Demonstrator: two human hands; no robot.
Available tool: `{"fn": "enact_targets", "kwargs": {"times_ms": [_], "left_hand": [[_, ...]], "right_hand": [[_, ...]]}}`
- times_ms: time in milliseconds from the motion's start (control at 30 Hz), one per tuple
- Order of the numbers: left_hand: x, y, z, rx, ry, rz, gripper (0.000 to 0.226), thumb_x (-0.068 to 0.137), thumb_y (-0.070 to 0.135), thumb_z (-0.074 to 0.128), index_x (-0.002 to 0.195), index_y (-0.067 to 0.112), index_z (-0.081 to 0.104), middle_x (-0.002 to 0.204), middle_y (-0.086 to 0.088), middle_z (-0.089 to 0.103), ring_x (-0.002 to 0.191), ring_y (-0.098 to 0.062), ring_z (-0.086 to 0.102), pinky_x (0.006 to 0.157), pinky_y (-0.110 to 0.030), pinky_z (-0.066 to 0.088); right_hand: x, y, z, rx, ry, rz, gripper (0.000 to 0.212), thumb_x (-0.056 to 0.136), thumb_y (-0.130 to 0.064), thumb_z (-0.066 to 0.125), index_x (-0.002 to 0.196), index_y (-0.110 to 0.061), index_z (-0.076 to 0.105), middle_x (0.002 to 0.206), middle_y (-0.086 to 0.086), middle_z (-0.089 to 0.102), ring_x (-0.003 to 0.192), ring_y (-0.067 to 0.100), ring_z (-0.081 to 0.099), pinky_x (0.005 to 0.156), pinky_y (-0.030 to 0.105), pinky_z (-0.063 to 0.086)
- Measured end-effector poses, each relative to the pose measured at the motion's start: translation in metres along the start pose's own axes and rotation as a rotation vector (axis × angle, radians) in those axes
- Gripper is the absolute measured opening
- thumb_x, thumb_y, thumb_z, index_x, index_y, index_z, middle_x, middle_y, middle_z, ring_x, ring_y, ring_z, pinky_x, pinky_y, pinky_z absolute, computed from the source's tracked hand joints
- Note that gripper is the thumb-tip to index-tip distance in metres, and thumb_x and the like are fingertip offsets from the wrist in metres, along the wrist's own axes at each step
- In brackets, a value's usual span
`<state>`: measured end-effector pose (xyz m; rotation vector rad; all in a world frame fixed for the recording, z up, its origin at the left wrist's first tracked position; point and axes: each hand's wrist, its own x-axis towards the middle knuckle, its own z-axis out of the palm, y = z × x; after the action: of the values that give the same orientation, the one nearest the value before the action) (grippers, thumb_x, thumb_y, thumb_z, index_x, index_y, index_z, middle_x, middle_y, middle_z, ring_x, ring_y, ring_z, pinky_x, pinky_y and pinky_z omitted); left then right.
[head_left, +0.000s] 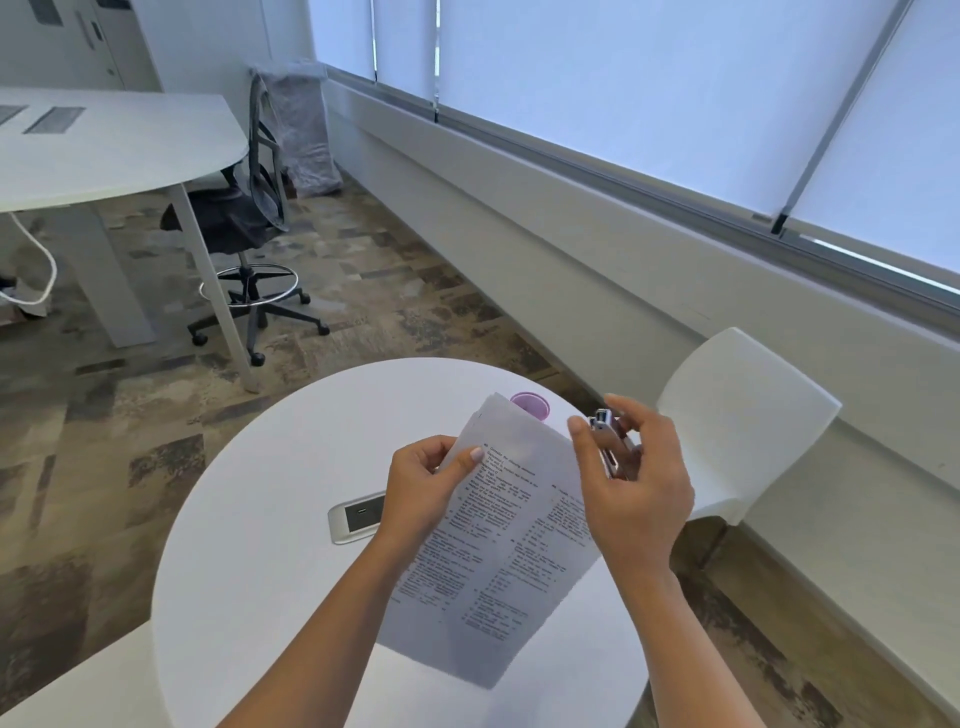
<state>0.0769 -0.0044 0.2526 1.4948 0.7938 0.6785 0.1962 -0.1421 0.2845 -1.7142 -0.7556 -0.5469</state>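
A stack of printed paper sheets (498, 540) is held tilted above the round white table (260, 571). My left hand (423, 488) pinches the stack's left edge between thumb and fingers. My right hand (631, 483) grips a small metal stapler (610, 441) at the upper right edge of the sheets, thumb resting near the paper's edge. Behind the top of the sheets a purple round object (532, 404) lies on the table, partly hidden.
A power socket panel (358, 517) is set into the tabletop left of my left hand. A white chair (743, 421) stands to the right by the window wall. Farther left are a white desk (104, 150), a black swivel chair (249, 228) and a bin.
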Motion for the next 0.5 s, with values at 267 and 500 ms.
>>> {"fn": "enact_targets", "kwargs": {"times_ms": [267, 500], "left_hand": [[0.003, 0.004, 0.002, -0.056, -0.006, -0.052, 0.017, 0.089, 0.035, 0.069, 0.088, 0.02, 0.075, 0.079, 0.004, 0.078, 0.069, -0.018, 0.074, 0.059, -0.027, 0.055], [-0.003, 0.01, 0.007, -0.102, -0.017, -0.008, 0.014, 0.089, 0.037, 0.068, 0.092, 0.026, 0.077, 0.086, 0.01, 0.078, 0.072, -0.013, 0.071, 0.062, -0.021, 0.052]], "right_hand": [[-0.022, -0.019, -0.001, 0.097, -0.176, -0.026, 0.035, 0.087, -0.064, 0.049, 0.111, -0.049, 0.029, 0.088, -0.028, 0.055, 0.072, -0.003, 0.061, 0.051, 0.01, 0.044], [-0.049, -0.001, 0.017, -0.009, -0.411, 0.036, 0.013, 0.094, -0.052, 0.049, 0.098, -0.044, 0.039, 0.092, -0.035, 0.056, 0.078, 0.003, 0.061, 0.055, 0.018, 0.051]]}}
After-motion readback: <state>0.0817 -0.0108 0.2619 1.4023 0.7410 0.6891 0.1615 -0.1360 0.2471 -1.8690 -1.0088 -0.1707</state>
